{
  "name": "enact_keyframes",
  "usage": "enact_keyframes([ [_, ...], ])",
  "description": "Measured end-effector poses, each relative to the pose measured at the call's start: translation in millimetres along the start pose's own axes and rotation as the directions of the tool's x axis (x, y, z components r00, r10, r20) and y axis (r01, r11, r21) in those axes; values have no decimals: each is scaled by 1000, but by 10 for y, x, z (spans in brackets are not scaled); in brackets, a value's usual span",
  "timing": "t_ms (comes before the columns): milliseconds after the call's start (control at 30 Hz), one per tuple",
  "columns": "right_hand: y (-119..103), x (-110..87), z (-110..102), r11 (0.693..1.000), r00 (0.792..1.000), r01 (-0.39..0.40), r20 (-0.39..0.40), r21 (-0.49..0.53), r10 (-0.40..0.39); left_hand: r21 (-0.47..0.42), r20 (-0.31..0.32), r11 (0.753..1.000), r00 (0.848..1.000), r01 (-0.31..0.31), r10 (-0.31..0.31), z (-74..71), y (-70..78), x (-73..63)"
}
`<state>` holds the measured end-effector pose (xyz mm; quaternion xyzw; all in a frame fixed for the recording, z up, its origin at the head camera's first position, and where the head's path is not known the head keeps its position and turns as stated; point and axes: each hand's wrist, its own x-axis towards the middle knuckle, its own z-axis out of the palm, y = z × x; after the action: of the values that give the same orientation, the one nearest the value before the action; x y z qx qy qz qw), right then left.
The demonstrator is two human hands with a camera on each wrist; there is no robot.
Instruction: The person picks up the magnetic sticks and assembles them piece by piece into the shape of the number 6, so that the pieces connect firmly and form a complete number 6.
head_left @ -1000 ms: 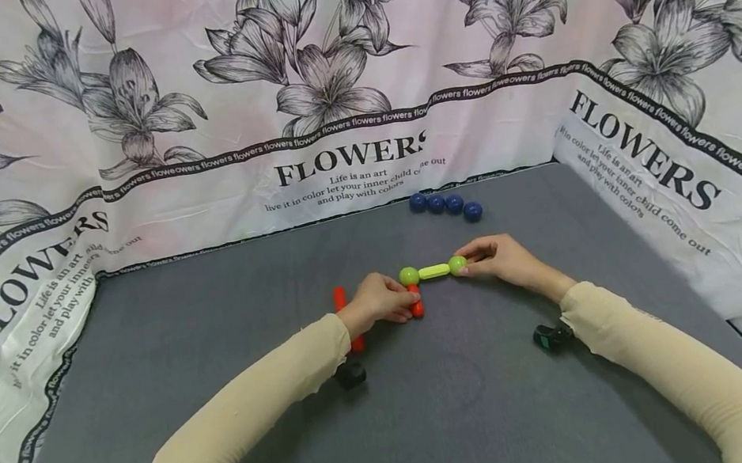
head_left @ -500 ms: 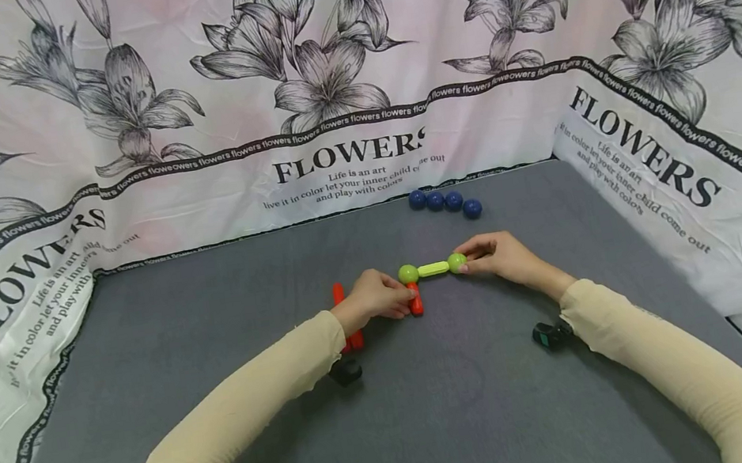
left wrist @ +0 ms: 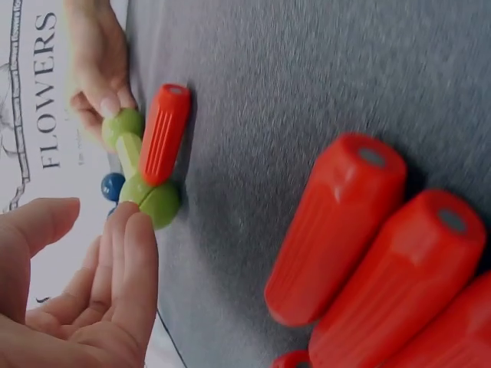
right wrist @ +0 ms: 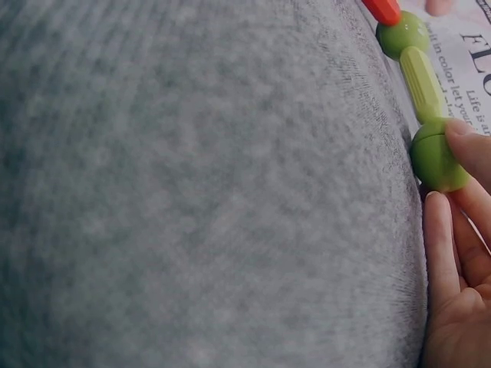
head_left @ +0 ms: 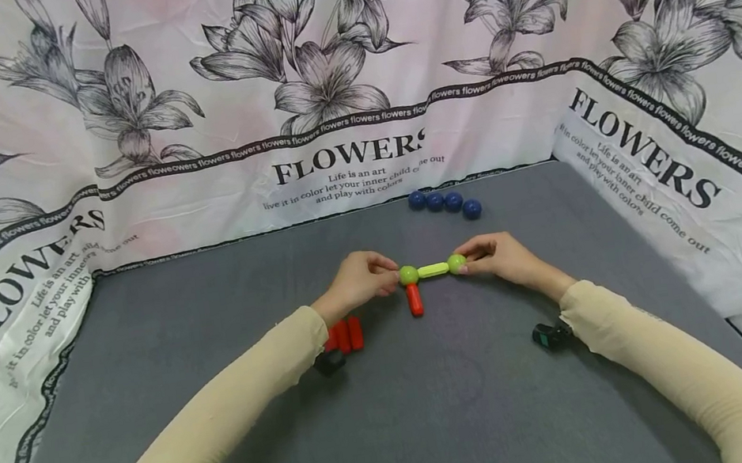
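Head view: the right hand (head_left: 508, 257) pinches the right green ball (head_left: 457, 263), seemingly to steady the yellow-green rod (head_left: 433, 270) on the table (head_left: 484, 407); the left green ball (head_left: 409, 275) also meets a red rod (head_left: 414, 300).

Left wrist: the left hand (left wrist: 96, 330) grips nothing, thumb spread, fingers nearly straight at that ball; contact is unclear.

Right wrist: thumb and fingers oppose, probably preventing rolling.

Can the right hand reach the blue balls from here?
Probably yes: the blue balls lie just beyond the right hand, only table between, though it should first release the green ball it pinches.
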<state>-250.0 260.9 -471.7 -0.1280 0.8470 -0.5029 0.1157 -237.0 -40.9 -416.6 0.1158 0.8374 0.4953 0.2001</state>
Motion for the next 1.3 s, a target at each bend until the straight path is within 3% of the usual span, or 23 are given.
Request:
enact_keyframes([
  [267, -25, -19, 6, 1000, 1000, 5, -5, 8, -5, 195, -82, 973, 987, -123, 141, -4, -72, 99],
  [567, -20, 1, 17, 1000, 1000, -11, -6, 5, 11, 260, -102, 952, 976, -163, 194, 18, -99, 212],
  [800, -8, -4, 18, 1000, 1000, -4, -2, 12, 4, 315, -121, 938, 974, -147, 193, -13, -88, 327],
  [1100, 42, -6, 8, 1000, 1000, 11, -14, 10, -11, 334, -117, 922, 962, -198, 248, -80, -17, 678],
  [1300, 45, 5, 18, 1000, 1000, 7, -12, 22, -6, 334, -172, 923, 951, -188, 257, -50, 55, 976],
])
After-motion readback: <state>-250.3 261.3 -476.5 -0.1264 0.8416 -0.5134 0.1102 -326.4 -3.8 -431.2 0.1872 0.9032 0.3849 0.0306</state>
